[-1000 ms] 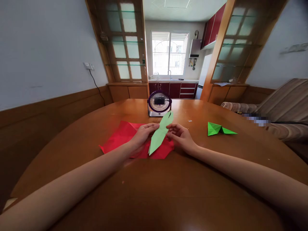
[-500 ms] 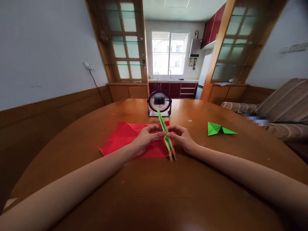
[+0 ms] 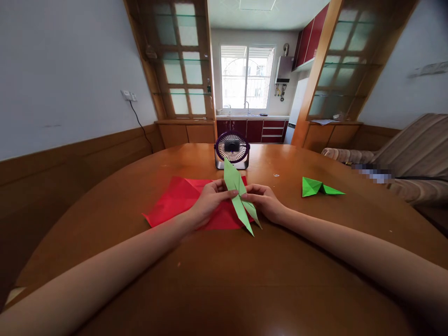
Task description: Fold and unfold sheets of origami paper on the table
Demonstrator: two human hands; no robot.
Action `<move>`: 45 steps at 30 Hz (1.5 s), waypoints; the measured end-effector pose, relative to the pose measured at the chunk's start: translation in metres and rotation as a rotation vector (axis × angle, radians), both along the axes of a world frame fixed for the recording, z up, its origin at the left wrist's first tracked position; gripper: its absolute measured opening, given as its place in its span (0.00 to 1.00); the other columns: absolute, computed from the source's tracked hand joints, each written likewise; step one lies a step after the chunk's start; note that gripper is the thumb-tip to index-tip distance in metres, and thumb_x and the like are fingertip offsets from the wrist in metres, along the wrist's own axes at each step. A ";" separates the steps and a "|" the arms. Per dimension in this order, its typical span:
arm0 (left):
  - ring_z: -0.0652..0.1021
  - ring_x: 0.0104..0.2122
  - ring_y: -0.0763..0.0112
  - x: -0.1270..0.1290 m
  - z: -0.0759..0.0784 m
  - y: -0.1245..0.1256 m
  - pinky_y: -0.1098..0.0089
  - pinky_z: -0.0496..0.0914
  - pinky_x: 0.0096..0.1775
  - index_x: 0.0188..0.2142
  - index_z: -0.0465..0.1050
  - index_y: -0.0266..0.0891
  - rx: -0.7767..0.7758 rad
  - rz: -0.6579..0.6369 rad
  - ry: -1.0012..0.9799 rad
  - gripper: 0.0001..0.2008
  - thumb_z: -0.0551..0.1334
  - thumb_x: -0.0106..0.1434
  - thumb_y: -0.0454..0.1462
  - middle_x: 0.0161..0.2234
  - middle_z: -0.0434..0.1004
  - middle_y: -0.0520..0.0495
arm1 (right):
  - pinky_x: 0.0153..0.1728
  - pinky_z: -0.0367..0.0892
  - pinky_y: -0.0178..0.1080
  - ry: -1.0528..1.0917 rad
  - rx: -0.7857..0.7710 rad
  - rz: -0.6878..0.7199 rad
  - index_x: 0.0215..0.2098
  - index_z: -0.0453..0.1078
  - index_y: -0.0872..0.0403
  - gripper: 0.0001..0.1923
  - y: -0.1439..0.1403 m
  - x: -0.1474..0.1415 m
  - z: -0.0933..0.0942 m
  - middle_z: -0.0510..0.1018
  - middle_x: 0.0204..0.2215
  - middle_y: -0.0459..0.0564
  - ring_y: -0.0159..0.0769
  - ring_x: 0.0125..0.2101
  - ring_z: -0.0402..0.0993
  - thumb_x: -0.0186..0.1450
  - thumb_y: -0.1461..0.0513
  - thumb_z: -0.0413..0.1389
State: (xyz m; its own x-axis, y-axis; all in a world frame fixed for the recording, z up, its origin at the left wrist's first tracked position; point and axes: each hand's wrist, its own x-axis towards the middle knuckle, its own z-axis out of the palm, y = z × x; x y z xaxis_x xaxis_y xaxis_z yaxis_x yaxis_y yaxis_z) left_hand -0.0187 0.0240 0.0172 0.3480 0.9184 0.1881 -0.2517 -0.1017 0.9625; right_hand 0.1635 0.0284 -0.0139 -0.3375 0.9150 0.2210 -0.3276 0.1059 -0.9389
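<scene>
Pale green paper, folded into a long narrow shape (image 3: 239, 196), is held up off the table btwn both hands, approx. in the middle of the view. It's pointed at both ends: upper tip rises in front of the fan, lower end splits into two thin points hanging just over the near edge of the red sheet. A crease runs down its length; the flat face is turned toward the camera, tilted a bit left at the top.

Left hand (image 3: 209, 201) pinches the shape's left edge w/ thumb and fingertips. Right hand (image 3: 263, 200) pinches the right edge the same way, fingers curled.

Vs. half a sec ago: the shape showed edge-on as a thin blurred strip; now it's turned face-on and looks wider, w/ the two lower points spread apart. Hands sit in nearly the same spot.

Under the hands lies the red sheet (image 3: 178, 200), flat on the wooden table (image 3: 245, 280). Small fan (image 3: 232, 150) stands behind it. A brighter green folded piece (image 3: 317, 187) lies well to the right.
</scene>
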 end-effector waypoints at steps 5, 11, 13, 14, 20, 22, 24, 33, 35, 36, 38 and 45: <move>0.78 0.37 0.64 0.000 0.000 -0.001 0.64 0.70 0.44 0.39 0.76 0.33 -0.005 -0.025 0.053 0.16 0.72 0.50 0.35 0.39 0.79 0.43 | 0.30 0.68 0.35 0.002 0.029 -0.055 0.30 0.72 0.54 0.15 0.003 0.000 -0.002 0.77 0.27 0.44 0.29 0.26 0.72 0.49 0.60 0.70; 0.75 0.26 0.72 -0.001 -0.003 0.001 0.71 0.68 0.31 0.40 0.72 0.33 0.000 0.001 0.007 0.17 0.70 0.52 0.36 0.30 0.78 0.47 | 0.28 0.68 0.34 -0.046 0.111 -0.227 0.28 0.69 0.54 0.17 0.004 -0.001 -0.001 0.75 0.25 0.42 0.29 0.25 0.71 0.47 0.57 0.70; 0.75 0.25 0.73 -0.001 -0.004 0.002 0.70 0.68 0.33 0.44 0.69 0.34 0.000 0.027 -0.018 0.20 0.69 0.52 0.36 0.28 0.77 0.49 | 0.29 0.68 0.34 -0.085 0.154 -0.246 0.30 0.71 0.53 0.15 0.003 -0.001 -0.002 0.76 0.27 0.43 0.29 0.27 0.72 0.50 0.56 0.69; 0.75 0.26 0.73 -0.001 -0.004 0.003 0.70 0.69 0.33 0.46 0.67 0.35 0.004 0.044 -0.027 0.22 0.69 0.52 0.36 0.28 0.77 0.50 | 0.30 0.68 0.34 -0.103 0.170 -0.242 0.31 0.73 0.53 0.14 0.003 -0.001 -0.002 0.77 0.28 0.44 0.29 0.28 0.72 0.51 0.56 0.68; 0.74 0.26 0.74 -0.002 -0.005 0.005 0.72 0.68 0.31 0.55 0.54 0.45 0.143 0.128 -0.021 0.32 0.66 0.55 0.34 0.29 0.73 0.55 | 0.33 0.71 0.37 -0.146 0.210 -0.130 0.39 0.75 0.52 0.19 0.001 -0.002 -0.004 0.80 0.31 0.46 0.31 0.29 0.75 0.50 0.59 0.69; 0.74 0.26 0.74 -0.001 -0.005 0.004 0.71 0.68 0.31 0.57 0.54 0.48 0.185 0.144 -0.003 0.32 0.65 0.55 0.34 0.31 0.71 0.54 | 0.34 0.72 0.39 -0.149 0.205 -0.135 0.39 0.76 0.52 0.18 0.001 -0.002 -0.004 0.81 0.31 0.47 0.32 0.30 0.75 0.51 0.57 0.68; 0.73 0.26 0.75 -0.001 -0.005 0.002 0.71 0.68 0.32 0.56 0.57 0.49 0.223 0.154 0.035 0.29 0.64 0.56 0.34 0.34 0.70 0.53 | 0.35 0.72 0.40 -0.184 0.219 -0.164 0.39 0.76 0.52 0.16 0.000 -0.002 -0.004 0.81 0.31 0.48 0.34 0.30 0.76 0.53 0.56 0.67; 0.73 0.29 0.70 -0.002 -0.011 0.005 0.70 0.66 0.33 0.37 0.71 0.38 0.240 0.182 0.257 0.14 0.69 0.53 0.41 0.28 0.72 0.51 | 0.31 0.68 0.37 -0.388 0.391 -0.350 0.30 0.74 0.54 0.13 0.002 -0.001 -0.002 0.78 0.27 0.47 0.33 0.27 0.73 0.58 0.52 0.62; 0.74 0.30 0.69 -0.003 -0.014 0.006 0.70 0.67 0.34 0.37 0.71 0.37 0.217 0.180 0.259 0.18 0.72 0.49 0.40 0.30 0.74 0.49 | 0.30 0.68 0.37 -0.375 0.382 -0.342 0.30 0.73 0.54 0.13 0.001 -0.001 -0.002 0.78 0.26 0.47 0.32 0.27 0.72 0.59 0.52 0.61; 0.75 0.31 0.68 -0.003 -0.015 0.007 0.69 0.68 0.35 0.37 0.70 0.37 0.203 0.174 0.253 0.19 0.72 0.48 0.40 0.31 0.74 0.48 | 0.30 0.68 0.37 -0.368 0.377 -0.327 0.30 0.73 0.54 0.13 0.000 -0.002 -0.002 0.77 0.26 0.46 0.32 0.27 0.72 0.59 0.52 0.61; 0.76 0.33 0.67 -0.003 -0.014 0.007 0.67 0.69 0.37 0.39 0.70 0.36 0.169 0.159 0.220 0.19 0.71 0.48 0.38 0.32 0.76 0.47 | 0.31 0.69 0.37 -0.361 0.372 -0.283 0.32 0.73 0.54 0.12 -0.002 -0.002 -0.001 0.78 0.28 0.47 0.32 0.28 0.73 0.59 0.53 0.62; 0.76 0.32 0.69 0.000 -0.007 0.004 0.70 0.69 0.34 0.42 0.66 0.37 0.128 0.158 0.129 0.21 0.67 0.47 0.32 0.33 0.74 0.48 | 0.32 0.70 0.38 -0.464 0.421 -0.252 0.37 0.72 0.54 0.13 -0.010 -0.004 0.001 0.78 0.31 0.48 0.32 0.29 0.74 0.57 0.56 0.64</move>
State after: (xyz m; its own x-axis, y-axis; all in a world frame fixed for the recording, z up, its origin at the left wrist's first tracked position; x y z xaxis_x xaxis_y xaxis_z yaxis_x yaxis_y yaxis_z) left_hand -0.0191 0.0279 0.0100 0.2310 0.9349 0.2696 -0.0990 -0.2531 0.9624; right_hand 0.1592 0.0182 -0.0129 -0.2714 0.8456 0.4596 0.1823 0.5141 -0.8381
